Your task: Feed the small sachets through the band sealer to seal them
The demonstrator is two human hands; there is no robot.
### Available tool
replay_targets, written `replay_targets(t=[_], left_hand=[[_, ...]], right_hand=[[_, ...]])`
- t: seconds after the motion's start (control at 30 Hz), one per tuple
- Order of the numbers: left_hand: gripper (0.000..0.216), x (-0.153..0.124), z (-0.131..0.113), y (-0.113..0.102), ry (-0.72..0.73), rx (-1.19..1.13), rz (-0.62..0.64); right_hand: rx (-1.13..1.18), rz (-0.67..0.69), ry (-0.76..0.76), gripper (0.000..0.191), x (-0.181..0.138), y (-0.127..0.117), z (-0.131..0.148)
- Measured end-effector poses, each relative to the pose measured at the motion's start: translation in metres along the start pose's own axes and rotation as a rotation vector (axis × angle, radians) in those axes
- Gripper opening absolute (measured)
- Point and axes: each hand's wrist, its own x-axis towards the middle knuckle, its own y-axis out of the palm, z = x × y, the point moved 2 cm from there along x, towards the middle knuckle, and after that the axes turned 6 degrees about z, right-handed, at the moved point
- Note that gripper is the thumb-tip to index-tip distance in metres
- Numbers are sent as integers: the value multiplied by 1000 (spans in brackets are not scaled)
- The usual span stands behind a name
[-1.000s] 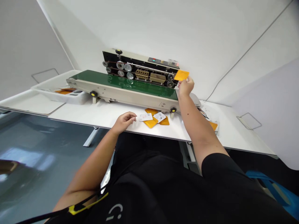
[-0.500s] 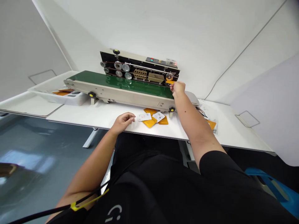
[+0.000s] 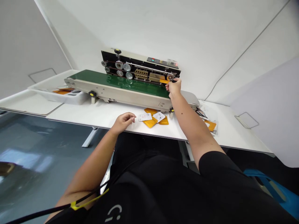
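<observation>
A band sealing machine (image 3: 140, 67) with a green conveyor belt (image 3: 121, 82) stands on the white table (image 3: 77, 113). My right hand (image 3: 174, 87) is at the machine's right end, pinched on an orange pouch (image 3: 163, 81) whose top edge sits in the sealing slot. My left hand (image 3: 122, 122) rests on the table near the front edge, fingers loosely curled, holding nothing I can see. Just right of it lie orange pouches (image 3: 150, 122) and two small white packets (image 3: 145, 117).
A white tray (image 3: 56, 93) with orange pouches sits under the belt's left end. More pouches (image 3: 210, 124) lie at the right of the machine. A blue chair (image 3: 273, 186) is at lower right. A cable runs up the wall.
My right hand has carried the orange pouch down and left from beside the machine's right end into the sealing slot. My left hand has stayed put.
</observation>
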Motion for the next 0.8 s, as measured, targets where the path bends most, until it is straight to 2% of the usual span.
replay_targets(t=[0.1,0.27,0.37,0.47,0.57,0.7,0.8], left_hand=[[28,0,1,0,-2,4,2],[28,0,2,-1,0,9,8],[28,0,2,-2,4,14,6],[28,-1,1,-1,3,16,7],[29,-1,0,0,0,21,13],[28,-1,0,0,6,25,17],[28,0,-1,0,9,36,6]], right_hand=[[-62,71,-50,32,-10,10,-1],[-65,210,-22,24,-13,35,1],[-75,246,-45,22,-10,38,1],[-144,222,-224,26,-5,19,3],[-230,93,-371,38,5,-19,6],[-229,-156,-356,38,21,-67,10],[-185,-252,-254,27,26,-82,8]])
